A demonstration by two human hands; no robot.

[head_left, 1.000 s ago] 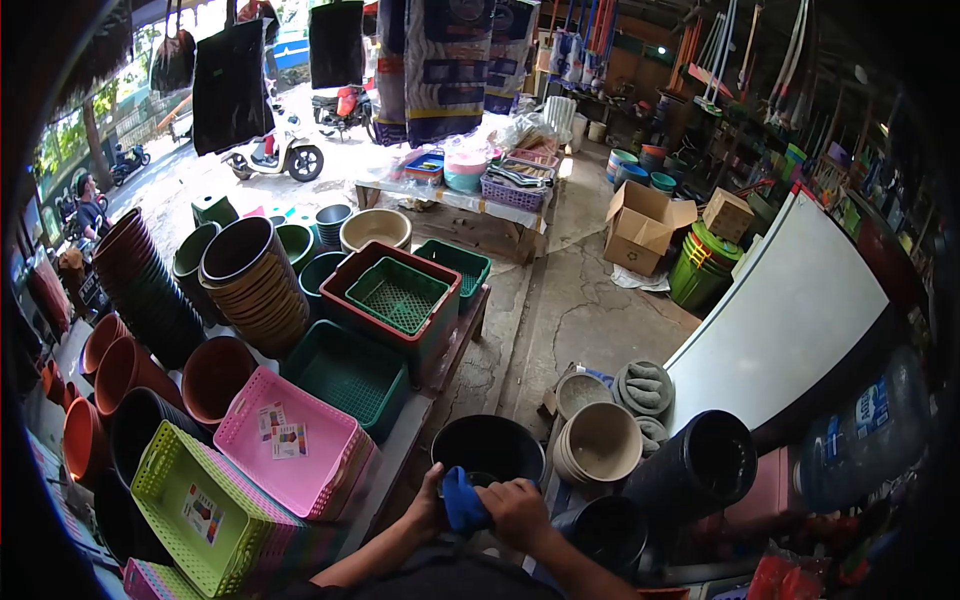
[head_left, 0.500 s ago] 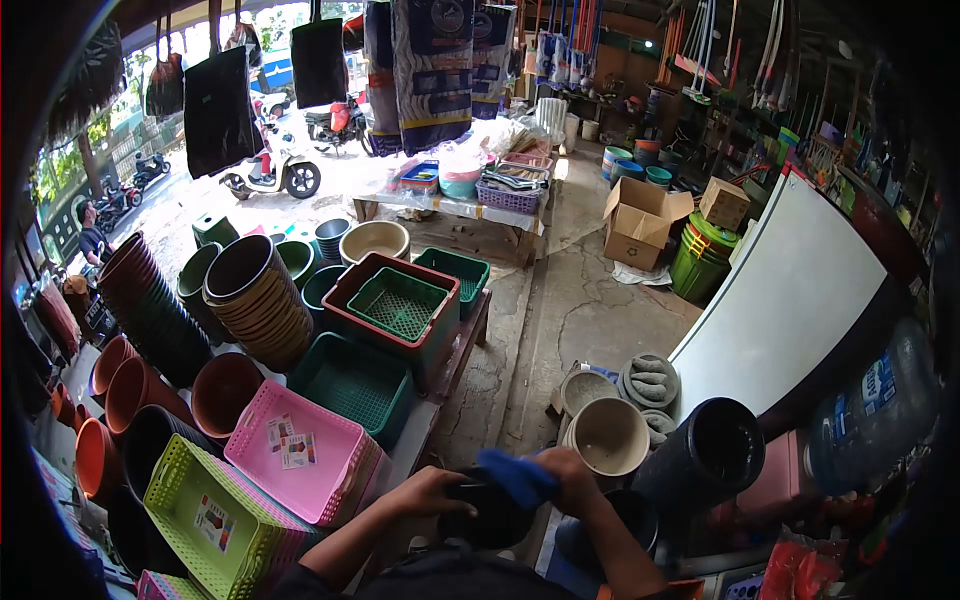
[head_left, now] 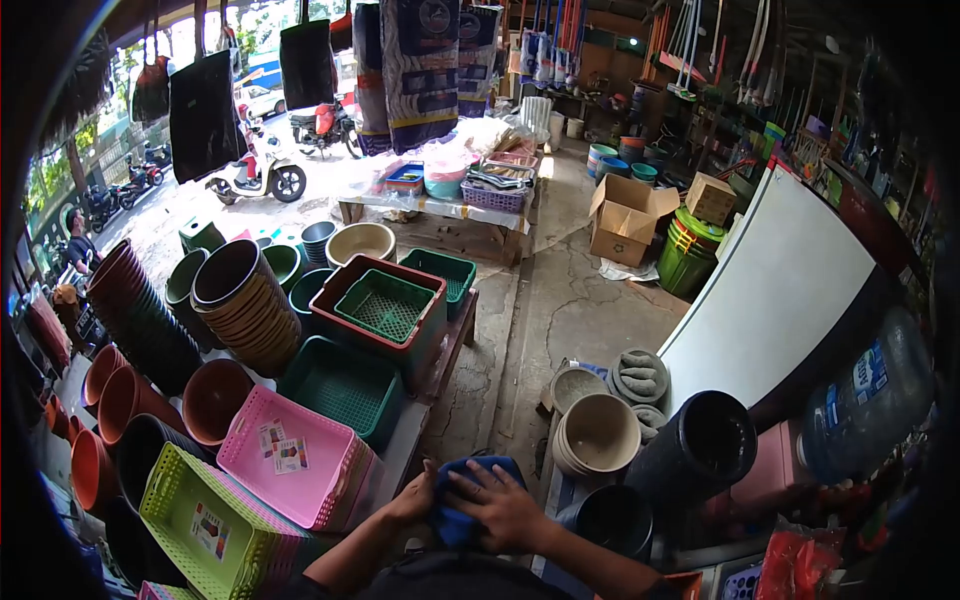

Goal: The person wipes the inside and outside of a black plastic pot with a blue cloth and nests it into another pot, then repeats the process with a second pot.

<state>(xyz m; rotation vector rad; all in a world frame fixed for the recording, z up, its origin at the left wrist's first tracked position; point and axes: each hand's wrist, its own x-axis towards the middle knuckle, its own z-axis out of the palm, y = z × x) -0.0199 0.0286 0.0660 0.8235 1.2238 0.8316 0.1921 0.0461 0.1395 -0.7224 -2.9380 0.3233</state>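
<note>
Cloth (head_left: 452,522): blue, creased, to the right of the pink basket (head_left: 290,455) and a little nearer the wearer; well apart from it. Largely covered by the hands.
Right hand (head_left: 503,512): laid over the cloth, fingers spread across its upper face, not curled round it.
Left hand (head_left: 412,497): at the cloth's left edge, on the side towards the pink basket. Cannot tell whether its fingers grip the cloth or only rest against it.
Under the cloth: hidden by hands and fabric; cannot tell what backs it.
Cloth weight and feel: judged light, soft and limp; should fold and bunch freely. Slipping or breakage seems unlikely; whether damp, not readable.
Cloth hold: best judged a flat palm with spread fingers for even pressure, or a pinch at a loose edge on the pink basket side. A single-point hold would probably let the rest sag.
Desk (head_left: 413,418): carries the pink basket; bare strip along its right.
Green crate (head_left: 340,395): just beyond the pink basket.
Beige pots (head_left: 600,435): well right of the pink basket, past the cloth.
</note>
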